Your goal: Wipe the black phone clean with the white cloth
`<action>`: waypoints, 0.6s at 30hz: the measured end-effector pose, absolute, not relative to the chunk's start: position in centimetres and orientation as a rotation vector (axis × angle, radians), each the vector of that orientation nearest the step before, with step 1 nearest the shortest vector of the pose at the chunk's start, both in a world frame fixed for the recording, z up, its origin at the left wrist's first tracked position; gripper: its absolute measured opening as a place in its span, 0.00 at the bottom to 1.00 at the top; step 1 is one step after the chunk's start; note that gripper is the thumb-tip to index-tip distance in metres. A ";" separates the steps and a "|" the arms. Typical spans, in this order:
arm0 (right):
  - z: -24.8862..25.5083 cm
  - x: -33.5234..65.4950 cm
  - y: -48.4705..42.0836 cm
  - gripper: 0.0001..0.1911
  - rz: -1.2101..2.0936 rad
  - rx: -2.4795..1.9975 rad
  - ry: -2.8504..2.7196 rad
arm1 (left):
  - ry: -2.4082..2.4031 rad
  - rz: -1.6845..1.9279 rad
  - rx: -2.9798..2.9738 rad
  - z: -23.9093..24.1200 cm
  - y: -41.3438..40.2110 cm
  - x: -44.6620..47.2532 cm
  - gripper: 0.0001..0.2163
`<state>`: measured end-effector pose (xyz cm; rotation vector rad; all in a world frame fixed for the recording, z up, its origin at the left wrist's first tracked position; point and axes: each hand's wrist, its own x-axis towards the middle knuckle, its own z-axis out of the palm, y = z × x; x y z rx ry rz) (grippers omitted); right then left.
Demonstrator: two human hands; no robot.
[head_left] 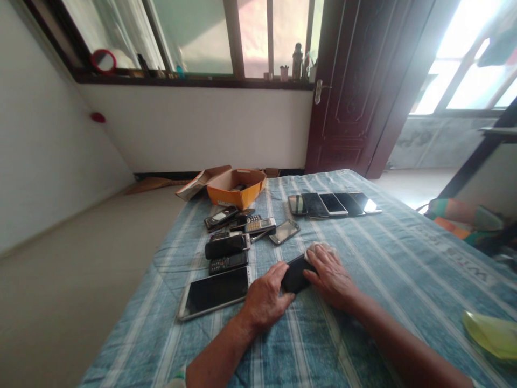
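A black phone (294, 274) lies flat on the blue striped cloth (388, 253) of the table, between both hands. My left hand (264, 300) grips its near left edge with curled fingers. My right hand (330, 274) presses a small white cloth (319, 248) onto the phone's far end. Just left of my left hand lies a large white-edged phone (215, 291) with a dark screen.
A cluster of old keypad phones (232, 233) and a small smartphone (285, 231) lie beyond the hands. A row of several smartphones (333, 205) sits farther back. An open orange box (236, 186) stands at the table's far edge. A yellow-green object (490, 334) lies at right.
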<state>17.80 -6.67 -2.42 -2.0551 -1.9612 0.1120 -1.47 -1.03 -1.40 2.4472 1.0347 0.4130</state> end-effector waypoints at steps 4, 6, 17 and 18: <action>-2.2 17.8 -6.2 0.27 0.132 -2.050 -1.961 | 1.032 0.415 2.450 -1.1 -1.1 -1.4 0.27; -2.4 17.9 -6.6 0.27 0.119 -2.050 -1.964 | 1.033 0.411 2.454 -1.0 -1.2 -1.5 0.26; -3.6 17.6 -10.4 0.30 0.026 -2.074 -2.003 | 1.050 0.429 2.448 -0.9 -1.3 -1.4 0.26; -3.6 17.6 -10.5 0.30 0.023 -2.074 -2.007 | 1.052 0.432 2.448 -0.9 -1.3 -1.4 0.26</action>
